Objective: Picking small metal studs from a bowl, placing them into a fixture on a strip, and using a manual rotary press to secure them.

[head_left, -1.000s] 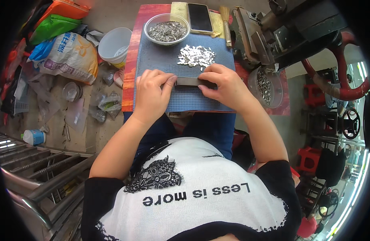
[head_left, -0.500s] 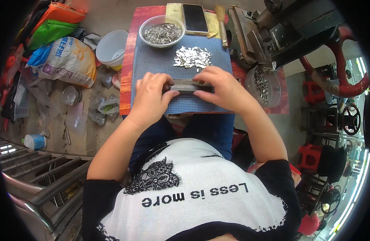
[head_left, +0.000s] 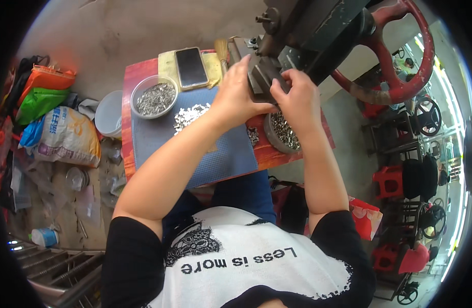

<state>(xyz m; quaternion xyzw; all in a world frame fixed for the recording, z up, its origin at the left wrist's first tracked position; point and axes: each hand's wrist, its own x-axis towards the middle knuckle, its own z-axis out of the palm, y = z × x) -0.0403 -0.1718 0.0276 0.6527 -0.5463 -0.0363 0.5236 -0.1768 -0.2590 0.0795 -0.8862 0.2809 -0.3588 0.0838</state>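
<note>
Both hands reach to the dark press (head_left: 318, 38) at the table's right side. My left hand (head_left: 238, 97) curves around the left of a dark metal block (head_left: 267, 76) at the press, its thumb pointing right beneath the block. On the block's right, my right hand (head_left: 298, 100) has bent fingers and a raised thumb close against it. What lies between the fingers is hidden, and the flat metal bar held earlier cannot be made out. Small white pieces (head_left: 187, 117) lie on the blue mat (head_left: 195, 164), partly behind my left forearm.
A bowl of small metal pieces (head_left: 155, 98) stands on the mat's left. A phone (head_left: 191, 66) lies on a yellow cloth beside a brush (head_left: 221, 51). Under my right wrist sits a clear tub (head_left: 282, 136) of metal bits. The press's red handwheel (head_left: 387, 95) juts out right.
Both hands have left the middle of the mat, where they held a flat metal bar, and moved right and away to the press. The view has turned to the right.
</note>
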